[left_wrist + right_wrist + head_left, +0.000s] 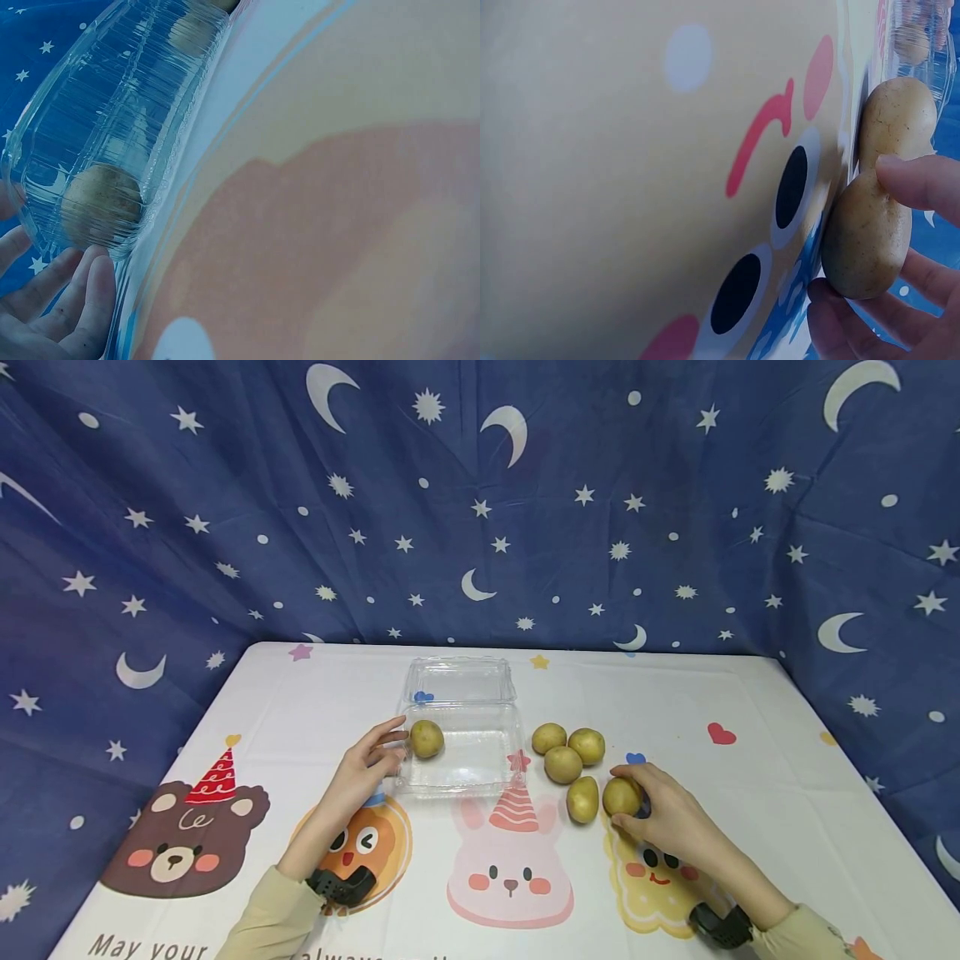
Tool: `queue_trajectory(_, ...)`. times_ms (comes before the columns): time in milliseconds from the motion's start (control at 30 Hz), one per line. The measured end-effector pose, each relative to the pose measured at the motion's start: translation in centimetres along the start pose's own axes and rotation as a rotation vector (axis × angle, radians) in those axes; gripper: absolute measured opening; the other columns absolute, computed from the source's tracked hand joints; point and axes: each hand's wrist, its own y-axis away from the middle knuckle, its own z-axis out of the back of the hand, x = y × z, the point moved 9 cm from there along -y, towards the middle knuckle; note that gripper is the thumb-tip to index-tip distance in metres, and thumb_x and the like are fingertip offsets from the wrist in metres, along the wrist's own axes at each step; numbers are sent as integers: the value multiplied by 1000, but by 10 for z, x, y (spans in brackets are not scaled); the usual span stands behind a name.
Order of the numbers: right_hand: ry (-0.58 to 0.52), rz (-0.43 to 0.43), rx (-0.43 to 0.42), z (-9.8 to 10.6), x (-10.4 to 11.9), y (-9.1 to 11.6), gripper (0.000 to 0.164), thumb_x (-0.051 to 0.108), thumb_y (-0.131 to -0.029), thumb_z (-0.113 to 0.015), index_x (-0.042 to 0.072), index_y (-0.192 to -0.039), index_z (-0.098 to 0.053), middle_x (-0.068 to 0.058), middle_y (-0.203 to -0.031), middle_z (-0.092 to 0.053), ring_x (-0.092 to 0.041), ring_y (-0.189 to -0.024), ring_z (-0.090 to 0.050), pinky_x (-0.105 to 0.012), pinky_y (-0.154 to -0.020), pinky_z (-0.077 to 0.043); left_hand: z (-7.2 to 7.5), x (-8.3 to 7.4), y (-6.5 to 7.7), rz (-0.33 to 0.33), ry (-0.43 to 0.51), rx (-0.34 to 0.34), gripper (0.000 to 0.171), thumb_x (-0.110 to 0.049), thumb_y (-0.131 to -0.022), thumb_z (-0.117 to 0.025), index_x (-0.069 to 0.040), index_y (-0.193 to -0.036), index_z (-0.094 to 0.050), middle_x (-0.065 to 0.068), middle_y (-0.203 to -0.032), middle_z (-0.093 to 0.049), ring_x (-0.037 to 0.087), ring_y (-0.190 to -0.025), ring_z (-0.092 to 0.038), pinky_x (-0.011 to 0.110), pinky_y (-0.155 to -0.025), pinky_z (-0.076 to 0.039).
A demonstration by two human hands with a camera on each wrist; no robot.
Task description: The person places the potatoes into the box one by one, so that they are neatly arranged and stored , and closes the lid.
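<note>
A clear plastic clamshell box lies with its lid folded back. Inside, against the left wall, is one potato. My left hand is at that left side, its relaxed fingertips right at the plastic; the left wrist view shows them beside the potato behind the ribbed wall. On the right, my right hand holds another potato between thumb and fingers, low at the tablecloth. A second potato sits just beyond it in the right wrist view.
Between the box and my right hand lie several loose potatoes, including a front one and a middle one. They rest on a white cartoon-printed tablecloth. A blue curtain with moons and stars hangs behind the table.
</note>
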Motion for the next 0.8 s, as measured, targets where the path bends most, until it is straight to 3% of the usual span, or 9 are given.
queue_trajectory(800, 14, 24, -33, 1, 2, -1, 52, 18, -70, -84, 8, -116, -63, -8, -111, -66, -21, -94, -61, -42, -80, -53, 0, 0, 0, -5, 3, -6, 52, -10, -97, -51, -19, -148, -38, 18, -142, -49, 34, -123, -55, 22, -84, -51)
